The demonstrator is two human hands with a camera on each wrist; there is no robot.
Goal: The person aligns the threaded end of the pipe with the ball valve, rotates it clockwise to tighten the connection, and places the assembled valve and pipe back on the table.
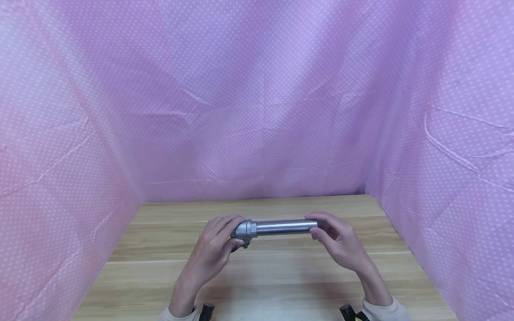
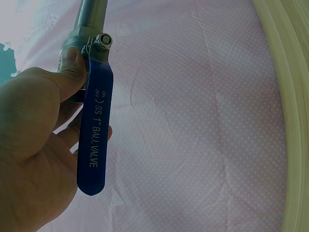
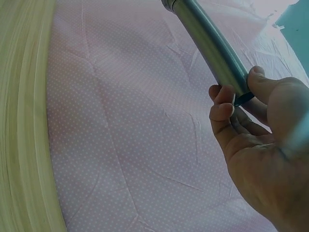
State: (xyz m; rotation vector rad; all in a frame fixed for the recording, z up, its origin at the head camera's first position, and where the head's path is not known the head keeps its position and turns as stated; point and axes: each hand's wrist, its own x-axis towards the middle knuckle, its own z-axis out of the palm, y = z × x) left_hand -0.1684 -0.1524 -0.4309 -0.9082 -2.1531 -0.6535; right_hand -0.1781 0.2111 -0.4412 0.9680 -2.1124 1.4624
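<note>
A steel ball valve point(image 1: 243, 230) is gripped by my left hand point(image 1: 214, 243), thumb pressed to its body. Its blue lever handle point(image 2: 95, 130), lettered "SS 1" BALL VALVE", runs back along the palm in the left wrist view. From the valve's hex end a straight steel pipe point(image 1: 283, 227) extends to the right, held level above the table. My right hand point(image 1: 341, 240) pinches the pipe's far end between thumb and fingers. In the right wrist view the pipe point(image 3: 215, 46) slants down to its open rim at the fingertips.
A wood-grain table point(image 1: 281, 285) lies under both hands. Pink polka-dot cloth point(image 1: 257, 111) hangs behind it and along both sides. Black wrist camera mounts point(image 1: 206, 312) show at the bottom edge.
</note>
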